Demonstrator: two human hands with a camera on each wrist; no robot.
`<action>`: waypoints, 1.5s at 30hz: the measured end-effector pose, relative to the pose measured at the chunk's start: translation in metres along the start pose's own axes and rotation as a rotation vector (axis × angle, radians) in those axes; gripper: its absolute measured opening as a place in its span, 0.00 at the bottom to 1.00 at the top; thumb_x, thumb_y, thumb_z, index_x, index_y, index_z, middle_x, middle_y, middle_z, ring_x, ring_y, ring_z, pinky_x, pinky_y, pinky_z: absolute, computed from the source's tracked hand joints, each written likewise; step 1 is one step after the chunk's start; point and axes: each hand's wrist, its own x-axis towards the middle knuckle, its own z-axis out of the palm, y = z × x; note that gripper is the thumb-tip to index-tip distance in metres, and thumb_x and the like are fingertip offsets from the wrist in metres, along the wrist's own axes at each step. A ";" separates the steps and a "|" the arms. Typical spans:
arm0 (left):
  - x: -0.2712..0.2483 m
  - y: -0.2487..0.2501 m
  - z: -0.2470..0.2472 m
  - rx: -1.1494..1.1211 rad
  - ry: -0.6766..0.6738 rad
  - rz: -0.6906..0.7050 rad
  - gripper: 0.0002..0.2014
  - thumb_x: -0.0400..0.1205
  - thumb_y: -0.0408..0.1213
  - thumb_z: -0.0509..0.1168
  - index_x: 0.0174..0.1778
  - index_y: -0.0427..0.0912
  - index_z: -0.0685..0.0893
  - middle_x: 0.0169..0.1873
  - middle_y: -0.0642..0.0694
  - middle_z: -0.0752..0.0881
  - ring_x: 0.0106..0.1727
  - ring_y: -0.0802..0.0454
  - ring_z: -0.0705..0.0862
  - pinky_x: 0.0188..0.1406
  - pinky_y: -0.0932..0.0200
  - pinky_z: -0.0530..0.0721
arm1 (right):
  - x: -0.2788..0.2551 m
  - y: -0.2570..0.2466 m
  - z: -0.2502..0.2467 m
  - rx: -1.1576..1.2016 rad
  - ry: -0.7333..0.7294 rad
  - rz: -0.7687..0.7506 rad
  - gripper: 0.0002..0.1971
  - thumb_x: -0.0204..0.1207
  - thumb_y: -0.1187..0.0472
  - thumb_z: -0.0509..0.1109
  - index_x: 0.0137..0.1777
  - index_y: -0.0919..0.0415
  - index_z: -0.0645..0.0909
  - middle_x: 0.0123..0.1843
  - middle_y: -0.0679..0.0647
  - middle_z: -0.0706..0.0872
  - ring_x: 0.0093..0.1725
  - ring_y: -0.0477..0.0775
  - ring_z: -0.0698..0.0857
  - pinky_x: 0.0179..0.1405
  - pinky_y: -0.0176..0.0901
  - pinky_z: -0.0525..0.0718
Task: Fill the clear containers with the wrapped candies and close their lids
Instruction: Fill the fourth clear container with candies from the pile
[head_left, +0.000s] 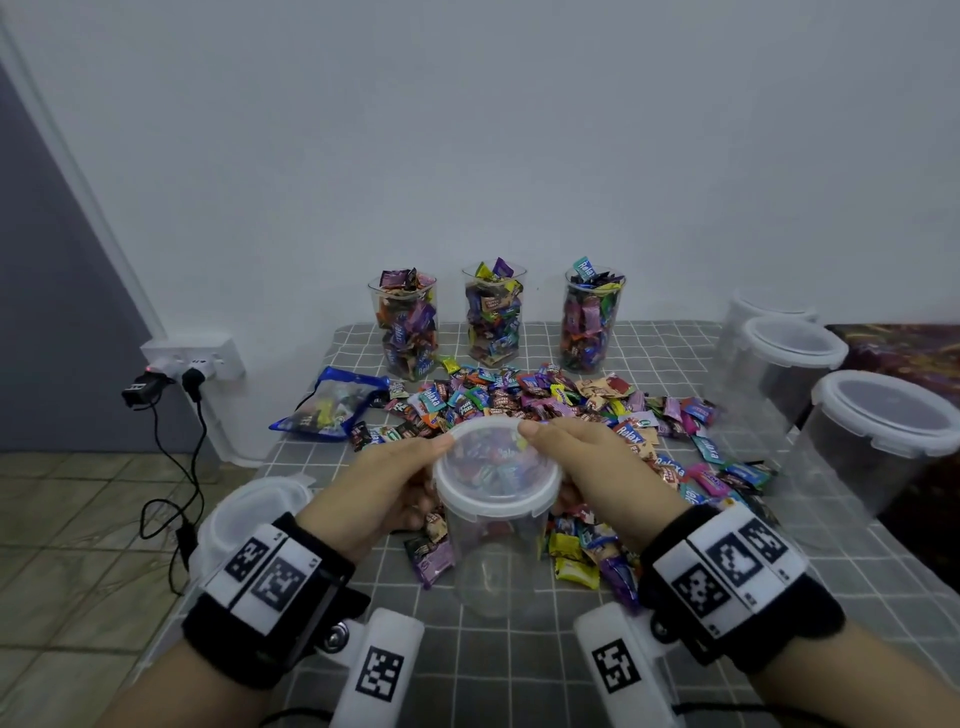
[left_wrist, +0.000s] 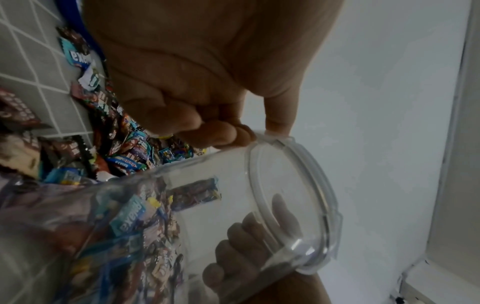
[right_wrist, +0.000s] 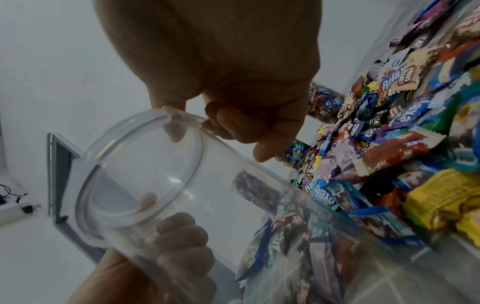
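I hold a clear container (head_left: 496, 551) upright over the checked cloth, its white-rimmed lid (head_left: 496, 467) on top. My left hand (head_left: 415, 467) grips the rim on the left and my right hand (head_left: 571, 452) grips it on the right, both thumbs lying on the lid's edge. In the left wrist view my left hand (left_wrist: 207, 131) curls its fingers under the lid (left_wrist: 293, 195). The right wrist view has my right hand (right_wrist: 246, 127) doing the same at the lid (right_wrist: 140, 174). The container looks empty; the wrapped candies (head_left: 545, 405) behind it show through its wall.
Three tall clear jars (head_left: 493, 317) packed with candies stand lidless along the back wall. Lidded empty containers (head_left: 883, 431) line the right edge. A blue bag (head_left: 332, 400) lies at the left, another container (head_left: 249, 514) at the near left edge. Socket and cables (head_left: 192, 369) hang beyond.
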 end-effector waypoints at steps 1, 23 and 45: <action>0.000 0.000 0.000 -0.003 -0.005 -0.001 0.16 0.67 0.51 0.65 0.32 0.39 0.78 0.18 0.50 0.74 0.19 0.58 0.71 0.18 0.67 0.69 | 0.001 0.000 0.000 0.003 0.003 0.002 0.16 0.80 0.51 0.66 0.38 0.63 0.77 0.26 0.54 0.76 0.22 0.48 0.73 0.21 0.36 0.74; -0.011 0.029 -0.005 0.731 -0.210 0.338 0.53 0.52 0.67 0.74 0.73 0.74 0.58 0.70 0.66 0.70 0.68 0.73 0.72 0.68 0.62 0.73 | -0.011 0.014 -0.023 -0.454 -0.382 -0.066 0.37 0.61 0.53 0.76 0.71 0.38 0.68 0.68 0.40 0.79 0.66 0.41 0.78 0.69 0.43 0.75; -0.022 0.049 -0.048 0.783 0.077 0.388 0.49 0.51 0.66 0.72 0.71 0.69 0.63 0.67 0.68 0.71 0.66 0.72 0.72 0.63 0.72 0.68 | -0.013 0.017 -0.008 -0.398 -0.326 -0.093 0.32 0.64 0.52 0.82 0.63 0.45 0.66 0.62 0.40 0.76 0.64 0.40 0.77 0.68 0.45 0.76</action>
